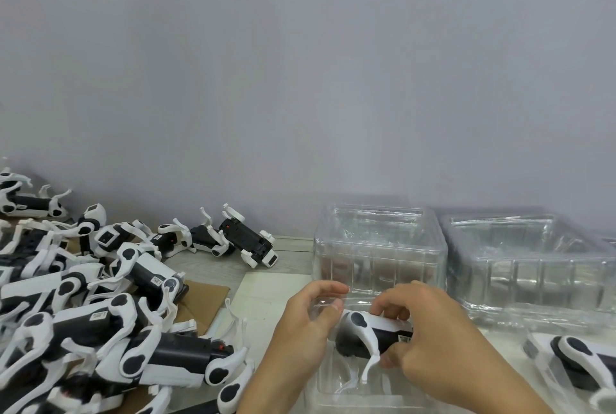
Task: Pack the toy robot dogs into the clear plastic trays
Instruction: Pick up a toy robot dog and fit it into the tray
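Light: soft, even, slightly cool, no hard shadows on the wall (300, 80) | Glare: pale streaks glint on the clear plastic trays (380, 247) | Focus: overall a touch soft, hands mildly blurred | Distortion: wide-angle bend, the bench (280, 287) edge and the pile of toy dogs (83, 313) curve at left

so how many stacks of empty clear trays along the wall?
2: one stack right behind the hands, the other stack to its right, partly cut off by the frame edge. More could sit out of view.
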### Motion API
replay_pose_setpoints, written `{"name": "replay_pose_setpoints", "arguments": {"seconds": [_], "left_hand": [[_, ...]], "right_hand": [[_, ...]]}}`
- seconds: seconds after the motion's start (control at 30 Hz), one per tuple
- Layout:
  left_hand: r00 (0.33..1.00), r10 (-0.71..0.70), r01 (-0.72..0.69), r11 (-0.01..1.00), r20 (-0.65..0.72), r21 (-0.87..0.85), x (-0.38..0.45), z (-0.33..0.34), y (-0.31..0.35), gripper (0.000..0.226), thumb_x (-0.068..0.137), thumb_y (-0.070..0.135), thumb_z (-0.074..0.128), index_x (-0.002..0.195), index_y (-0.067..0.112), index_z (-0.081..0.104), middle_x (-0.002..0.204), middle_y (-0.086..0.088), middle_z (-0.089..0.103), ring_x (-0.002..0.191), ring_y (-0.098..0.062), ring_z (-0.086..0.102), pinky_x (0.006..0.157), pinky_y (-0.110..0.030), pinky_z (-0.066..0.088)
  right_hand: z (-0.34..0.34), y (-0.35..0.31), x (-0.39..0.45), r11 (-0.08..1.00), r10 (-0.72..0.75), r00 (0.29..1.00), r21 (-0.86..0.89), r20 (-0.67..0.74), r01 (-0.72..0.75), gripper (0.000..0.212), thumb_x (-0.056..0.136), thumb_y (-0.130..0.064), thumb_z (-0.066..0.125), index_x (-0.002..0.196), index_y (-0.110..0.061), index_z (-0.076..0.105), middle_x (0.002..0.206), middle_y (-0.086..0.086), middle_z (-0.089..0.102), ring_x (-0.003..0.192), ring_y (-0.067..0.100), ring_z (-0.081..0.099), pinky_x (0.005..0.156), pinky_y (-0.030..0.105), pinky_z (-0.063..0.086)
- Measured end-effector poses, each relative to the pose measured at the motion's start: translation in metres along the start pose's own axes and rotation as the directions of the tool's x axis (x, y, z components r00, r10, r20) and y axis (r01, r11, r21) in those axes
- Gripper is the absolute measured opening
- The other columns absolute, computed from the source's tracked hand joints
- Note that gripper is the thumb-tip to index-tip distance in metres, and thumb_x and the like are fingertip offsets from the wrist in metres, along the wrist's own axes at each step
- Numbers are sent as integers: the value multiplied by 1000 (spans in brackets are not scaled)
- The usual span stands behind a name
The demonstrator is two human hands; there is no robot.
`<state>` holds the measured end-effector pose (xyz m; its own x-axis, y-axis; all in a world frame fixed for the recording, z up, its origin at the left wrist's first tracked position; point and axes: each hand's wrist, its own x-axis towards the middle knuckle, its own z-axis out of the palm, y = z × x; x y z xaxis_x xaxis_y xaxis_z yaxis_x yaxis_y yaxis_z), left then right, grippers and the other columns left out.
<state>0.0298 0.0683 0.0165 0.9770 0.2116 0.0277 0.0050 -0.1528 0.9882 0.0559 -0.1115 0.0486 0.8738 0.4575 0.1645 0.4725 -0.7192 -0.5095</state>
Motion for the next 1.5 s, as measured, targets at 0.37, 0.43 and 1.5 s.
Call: {"name": "replay_pose_setpoints", "arguments": {"seconds": [0.37, 0.43, 1.5], "left_hand": [[1000, -1, 1, 999, -21, 39, 1, 1, 0, 27, 94, 4, 62, 97, 28, 74, 104, 13, 72, 103, 2, 63, 87, -14, 47], [999, 2, 0, 997, -34, 73, 2, 1, -1, 32, 91, -3, 62, 97, 26, 72, 104, 11, 72, 107, -4, 63, 95, -25, 49], [998, -56, 56, 998, -25, 24, 1, 0, -1, 54, 75, -15, 56, 89, 33, 74, 103, 8, 73, 101, -12, 68, 91, -32, 55]], "right_hand": [[1, 1, 1, 1000, -12, 1000, -23, -5, 12, 31, 62, -33, 83, 87, -37, 65, 87, -16, 59, 90, -4, 48, 76, 19, 44], [3, 1, 1, 999, -17, 1000, -33, -10, 17, 31, 62, -35, 82, 87, -38, 65, 87, -18, 57, 89, -5, 47, 74, 16, 42], [-9, -10, -4, 998, 59, 997, -15, 59, -58, 27, 83, -39, 76, 104, -49, 63, 103, -24, 52, 96, -5, 52, 82, 15, 41]]}}
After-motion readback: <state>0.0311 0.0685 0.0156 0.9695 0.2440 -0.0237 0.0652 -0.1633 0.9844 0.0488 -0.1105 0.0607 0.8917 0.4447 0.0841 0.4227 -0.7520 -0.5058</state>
